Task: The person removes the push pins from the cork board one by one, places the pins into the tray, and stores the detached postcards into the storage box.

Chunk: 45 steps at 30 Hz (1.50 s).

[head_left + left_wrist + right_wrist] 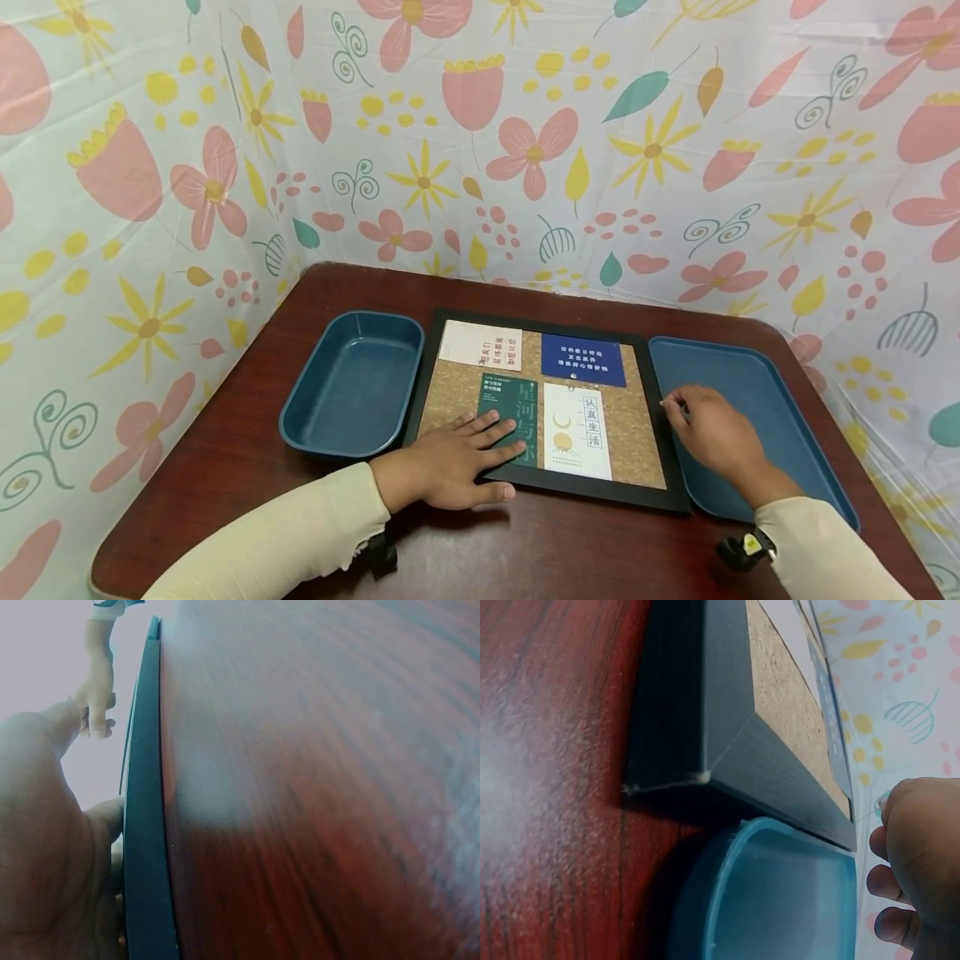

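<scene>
A black-framed cork board (637, 442) lies on the table, bearing several cards. With fingers spread, my left hand (468, 458) rests flat on the green card (510, 396) and the board's lower left part, covering some of that card. To its right is a white card (577, 442) with a moon drawing; above are a blue card (582, 360) and a white card with red writing (472, 343). My right hand (712, 429) is above the flat blue tray (738, 375), near the board's right edge. Its thumb and forefinger pinch a small clear push pin (883, 802).
A deep blue bin (348, 392) stands left of the board. The flat tray sits close against the board's right side. Flowered cloth (480, 167) hangs behind and left of the dark red wooden table (585, 542). Small pins (573, 377) show at the cards' edges.
</scene>
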Available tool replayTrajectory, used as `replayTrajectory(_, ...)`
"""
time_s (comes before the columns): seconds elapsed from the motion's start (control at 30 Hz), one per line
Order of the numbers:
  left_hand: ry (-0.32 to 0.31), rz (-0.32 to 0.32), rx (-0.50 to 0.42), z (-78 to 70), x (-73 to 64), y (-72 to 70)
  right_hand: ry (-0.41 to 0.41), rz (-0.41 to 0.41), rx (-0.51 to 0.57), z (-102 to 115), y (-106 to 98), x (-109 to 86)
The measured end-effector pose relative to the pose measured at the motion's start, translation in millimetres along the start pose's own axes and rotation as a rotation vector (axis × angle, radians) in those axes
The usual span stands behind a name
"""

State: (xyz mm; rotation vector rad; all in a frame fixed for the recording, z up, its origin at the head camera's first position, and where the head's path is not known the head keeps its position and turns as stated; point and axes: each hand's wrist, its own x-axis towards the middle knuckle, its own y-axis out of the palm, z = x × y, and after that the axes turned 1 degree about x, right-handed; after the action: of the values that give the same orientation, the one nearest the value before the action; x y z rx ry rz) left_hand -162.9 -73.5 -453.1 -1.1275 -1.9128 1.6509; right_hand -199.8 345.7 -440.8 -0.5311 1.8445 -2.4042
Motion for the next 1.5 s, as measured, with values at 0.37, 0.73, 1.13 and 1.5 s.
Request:
replayTrajectory(0.37,-0.002,0.0,-0.005,0.5,0.0,0.4,0.015,0.015,0.002,-2,-3,-4.1)
replayTrajectory(0.73,-0.002,0.014,-0.002,2.3,1.7,2.1,0.01,-0.011,-0.008,-12,-1,-8.4)
replayTrajectory(1.13,0.002,0.011,-0.014,1.2,0.6,0.1,0.03,-0.013,-0.009,-16,-2,-12.1)
replayTrajectory(1.5,0.004,0.003,-0.012,1.8,0.9,2.3,0.067,0.001,-0.009,-20,-5,-14.6)
